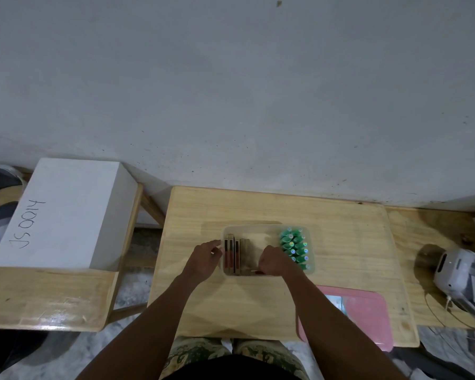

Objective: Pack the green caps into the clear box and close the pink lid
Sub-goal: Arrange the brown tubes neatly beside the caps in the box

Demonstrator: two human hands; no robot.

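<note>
A clear box (261, 229) sits mid-table on the wooden table (340, 231). Several green caps (295, 246) stand packed in rows at its right end. Brown and red flat packs (232, 255) stand on edge in its left part. My left hand (206, 257) rests at the box's left wall, fingers curled near the packs. My right hand (276, 261) is inside the box's front middle, fingers closed on a small reddish item that I cannot make out. The pink lid (368, 316) lies flat at the table's front right, partly under my right forearm.
A white box marked with handwriting (63, 212) stands on a wooden bench to the left. A white device (455, 270) with a cable sits on the right side table. A grey wall runs behind the table.
</note>
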